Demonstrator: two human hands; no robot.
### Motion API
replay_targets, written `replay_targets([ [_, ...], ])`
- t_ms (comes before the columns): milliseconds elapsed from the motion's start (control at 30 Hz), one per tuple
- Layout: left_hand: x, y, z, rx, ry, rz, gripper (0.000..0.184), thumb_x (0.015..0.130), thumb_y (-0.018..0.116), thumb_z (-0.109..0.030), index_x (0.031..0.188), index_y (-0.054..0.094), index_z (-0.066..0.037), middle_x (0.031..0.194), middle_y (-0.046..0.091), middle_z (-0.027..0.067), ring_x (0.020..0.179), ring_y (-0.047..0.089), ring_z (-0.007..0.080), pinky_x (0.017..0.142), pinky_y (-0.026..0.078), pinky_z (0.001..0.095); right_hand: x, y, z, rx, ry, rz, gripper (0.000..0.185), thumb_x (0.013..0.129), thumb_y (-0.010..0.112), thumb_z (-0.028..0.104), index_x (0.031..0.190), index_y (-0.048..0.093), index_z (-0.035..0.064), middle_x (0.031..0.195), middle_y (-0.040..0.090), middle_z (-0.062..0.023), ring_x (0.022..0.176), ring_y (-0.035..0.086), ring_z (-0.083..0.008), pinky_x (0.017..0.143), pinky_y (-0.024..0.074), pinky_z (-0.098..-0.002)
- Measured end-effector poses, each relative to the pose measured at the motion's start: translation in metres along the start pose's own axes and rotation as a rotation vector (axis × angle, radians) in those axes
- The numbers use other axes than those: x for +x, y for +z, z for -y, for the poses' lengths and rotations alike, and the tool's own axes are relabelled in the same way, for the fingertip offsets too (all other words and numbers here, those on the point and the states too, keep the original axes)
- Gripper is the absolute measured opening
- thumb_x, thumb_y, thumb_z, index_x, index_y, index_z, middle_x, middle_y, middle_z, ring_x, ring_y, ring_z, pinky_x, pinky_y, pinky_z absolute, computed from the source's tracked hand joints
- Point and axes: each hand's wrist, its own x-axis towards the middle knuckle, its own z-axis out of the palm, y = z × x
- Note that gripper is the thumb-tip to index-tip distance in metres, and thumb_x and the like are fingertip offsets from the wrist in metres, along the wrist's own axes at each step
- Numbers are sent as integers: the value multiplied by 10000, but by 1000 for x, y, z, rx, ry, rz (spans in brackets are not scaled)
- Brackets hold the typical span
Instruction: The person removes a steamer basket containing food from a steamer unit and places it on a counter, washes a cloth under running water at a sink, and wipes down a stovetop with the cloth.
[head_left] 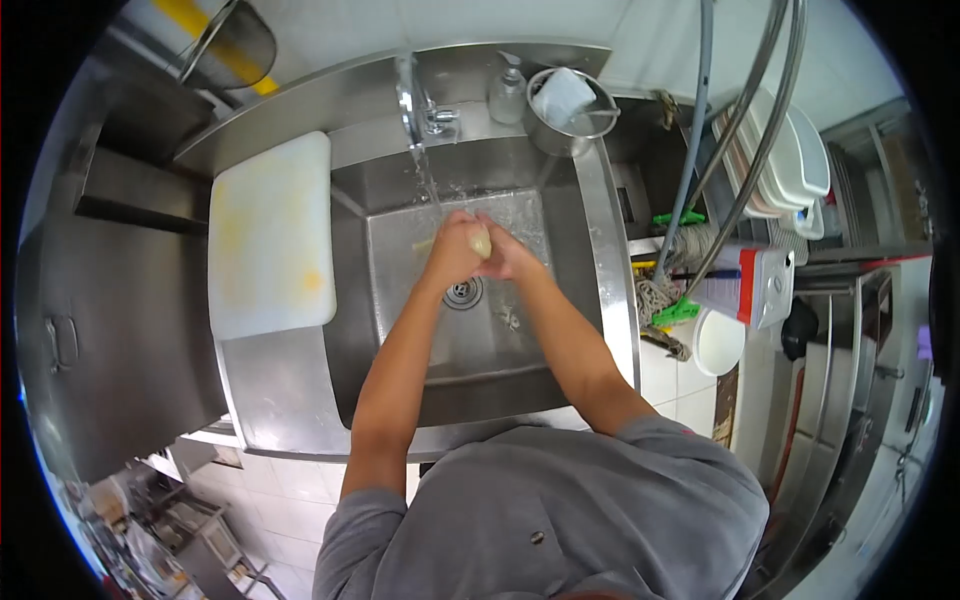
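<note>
Both hands meet over the sink (400, 345), close to the running tap (408, 100). My left hand (453, 250) is closed around a pale yellow, elongated piece (480, 242) that looks like a peeled vegetable; its exact kind is not clear. One rounded end shows between the hands, and a pale part sticks out on the left side. Against the other side of the piece lies my right hand (510, 258), its fingers curled round it and partly hidden. Water (428, 180) falls just beyond my fingers. Below the hands is the drain (463, 292).
A stained white cutting board (270, 240) lies left of the basin. Behind it stand a pump bottle (508, 95) and a metal pot (560, 138) holding a white block. Pale scraps (508, 318) lie in the basin. Hoses (745, 140) hang at the right, near stacked tubs (800, 150).
</note>
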Motion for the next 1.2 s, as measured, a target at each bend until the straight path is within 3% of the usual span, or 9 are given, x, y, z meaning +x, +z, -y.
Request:
replay_targets([
  [233, -53, -34, 13, -656, -220, 221, 350, 723, 645, 25, 1064, 607, -41, 1082, 588, 115, 1034, 558, 244, 888, 454, 353, 35, 18, -25, 395, -74, 56, 213, 867, 465, 117, 946, 581, -43, 967, 627, -170, 892, 625, -281, 811, 516, -414],
  [300, -55, -14, 51, -1260, -52, -332, 431, 808, 632, -92, 1214, 499, -31, 1149, 575, 101, 1068, 550, 255, 922, 440, 368, 72, 6, -47, 596, -342, 49, 231, 890, 468, 145, 974, 569, -46, 955, 622, -173, 883, 620, -305, 804, 511, -424],
  [400, -54, 0, 35, -1824, -293, -520, 451, 875, 573, -235, 1239, 442, -4, 1167, 568, 112, 1064, 555, 267, 938, 432, 369, 53, 61, -41, 624, -455, -121, 237, 891, 536, 176, 999, 557, -33, 927, 612, -152, 843, 617, -264, 769, 519, -399],
  [533, -14, 21, 61, -1737, -467, -578, 369, 924, 475, -318, 1131, 519, -15, 1099, 593, 113, 1021, 572, 276, 905, 462, 391, 17, 106, -40, 459, -684, -353, 189, 868, 609, 171, 926, 589, -8, 814, 605, -95, 762, 607, -197, 693, 518, -354],
  [733, 20, -9, 73, -1477, -625, -76, 240, 884, 552, -221, 1020, 575, -24, 901, 610, 95, 862, 603, 219, 777, 506, 341, -27, 91, -42, -650, -999, -325, 233, 830, 646, 146, 625, 596, 48, 650, 591, -10, 593, 575, -151, 595, 488, -315],
  [800, 32, -32, 47, -959, -738, 351, 182, 845, 611, -209, 868, 593, -29, 791, 604, 85, 744, 599, 200, 679, 504, 312, -18, 76, -51, -1755, -1496, -96, 221, 781, 650, 207, 625, 619, 54, 703, 641, -25, 594, 607, -194, 615, 495, -359],
  [1000, 32, 9, 8, -558, -645, 165, 197, 791, 681, -205, 772, 568, -44, 629, 529, 58, 522, 506, 169, 459, 422, 334, 26, 78, -72, -2625, -329, 35, 220, 754, 616, 280, 858, 656, 90, 902, 655, -66, 885, 622, -234, 799, 479, -402],
  [1067, 38, 12, 9, -485, -647, -22, 207, 780, 693, -207, 766, 560, -48, 594, 495, 46, 489, 473, 163, 434, 395, 332, 30, 68, -77, -2551, -355, -95, 231, 783, 588, 287, 921, 641, 110, 931, 644, -66, 907, 613, -232, 807, 478, -407],
  [1200, 36, -5, 46, -1365, -780, -443, 343, 798, 667, -372, 740, 531, -63, 508, 429, 43, 410, 404, 180, 432, 373, 342, -22, 58, -88, -1895, -701, -263, 268, 840, 534, 301, 1047, 611, 149, 988, 623, -67, 951, 596, -226, 825, 475, -417],
])
